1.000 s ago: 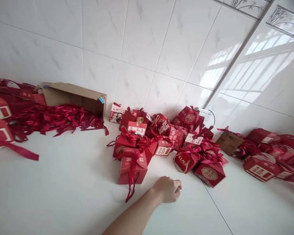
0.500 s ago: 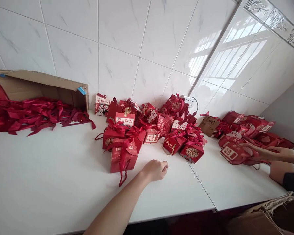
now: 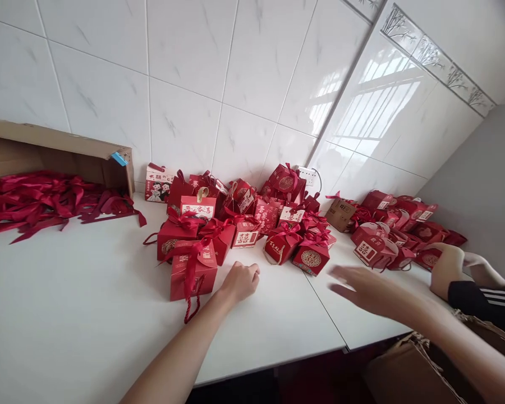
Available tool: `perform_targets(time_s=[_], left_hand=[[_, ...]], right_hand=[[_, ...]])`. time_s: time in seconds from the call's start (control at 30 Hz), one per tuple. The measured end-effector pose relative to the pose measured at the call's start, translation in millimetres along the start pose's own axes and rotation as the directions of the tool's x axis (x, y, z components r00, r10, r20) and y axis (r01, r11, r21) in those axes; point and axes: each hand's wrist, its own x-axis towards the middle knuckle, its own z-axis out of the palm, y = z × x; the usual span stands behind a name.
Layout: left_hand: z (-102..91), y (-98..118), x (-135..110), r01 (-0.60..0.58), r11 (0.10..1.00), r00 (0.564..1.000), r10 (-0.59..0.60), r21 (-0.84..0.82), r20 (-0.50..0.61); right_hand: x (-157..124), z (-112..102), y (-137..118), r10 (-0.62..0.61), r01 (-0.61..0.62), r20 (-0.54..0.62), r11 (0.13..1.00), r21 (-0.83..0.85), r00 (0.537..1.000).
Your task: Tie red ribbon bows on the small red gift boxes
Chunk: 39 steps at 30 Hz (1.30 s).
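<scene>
My left hand rests on the white table with its fingers curled into a loose fist, and nothing shows in it. Just left of it stands a red gift box with a ribbon bow and a twisted cord handle. My right hand is over the table near the seam, slightly blurred, its thumb apart from the fingers and nothing in it. Closest to that hand is a red gift box with a round gold emblem. Beyond it, a red box with a white label sits at the front of the right-hand group.
Dark red ribbons spill from a cardboard box at left. More red gift boxes cluster by the tiled wall, near a power socket. At right, another person's hands reach in beside the boxes. An open carton stands below the table edge.
My right hand has let go of the red box with the white label at right and swung left, empty. My left hand stays in a fist. The view has turned slightly right.
</scene>
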Motion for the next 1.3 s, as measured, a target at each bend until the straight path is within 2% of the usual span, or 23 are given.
perform_targets(time_s=[0.03,0.07,0.13,0.23,0.33,0.43,0.53,0.73,0.83,0.97,1.13,1.23,1.3], left_hand=[[-0.6,-1,-1,0.008,1.000,1.000,-0.008,0.003,-0.005],[-1.1,-3,-1,0.015,1.000,1.000,-0.015,0.005,-0.010],[-1.7,-5,-3,0.028,1.000,0.999,-0.028,0.011,-0.021],[-1.4,-8,-4,0.046,0.999,0.998,-0.045,0.022,-0.036],[-0.4,-11,-5,0.062,0.998,0.997,-0.060,0.027,-0.052],[-0.4,-14,-4,0.082,0.996,0.995,-0.081,0.022,-0.065],[-1.6,-16,-5,0.111,0.994,0.991,-0.110,0.004,-0.073],[0.3,-19,-4,0.116,0.991,0.990,-0.120,-0.068,-0.069],[2.4,-19,-5,0.112,0.987,0.989,-0.121,-0.114,-0.080],[3.3,-19,-5,0.119,0.967,0.983,-0.147,-0.223,-0.110],[4.2,-25,1,0.188,0.865,0.950,-0.280,-0.464,-0.136],[1.8,-28,6,0.196,0.757,0.919,-0.364,-0.624,-0.152],[-1.6,-29,9,0.171,0.676,0.890,-0.417,-0.717,-0.181]], right_hand=[[23,1,-18,-0.088,0.083,0.070,0.994,0.065,0.994],[48,3,-38,-0.152,0.139,0.093,0.981,0.133,0.984],[98,5,-81,-0.244,0.221,0.058,0.941,0.257,0.968],[157,9,-135,-0.300,0.272,0.050,0.915,0.297,0.953],[186,12,-163,-0.308,0.260,0.117,0.915,0.308,0.944],[196,15,-170,-0.286,0.222,0.163,0.918,0.328,0.944],[199,21,-167,-0.273,0.211,0.119,0.901,0.379,0.955],[189,29,-148,-0.286,0.289,-0.077,0.843,0.454,0.955],[170,16,-125,-0.283,0.351,-0.211,0.802,0.484,0.936],[130,-6,-78,-0.230,0.448,-0.418,0.701,0.555,0.879],[85,-9,-28,-0.202,0.438,-0.435,0.707,0.555,0.877],[74,-1,-23,-0.221,0.461,-0.447,0.698,0.549,0.867],[73,6,-26,-0.294,0.487,-0.399,0.650,0.583,0.869]])
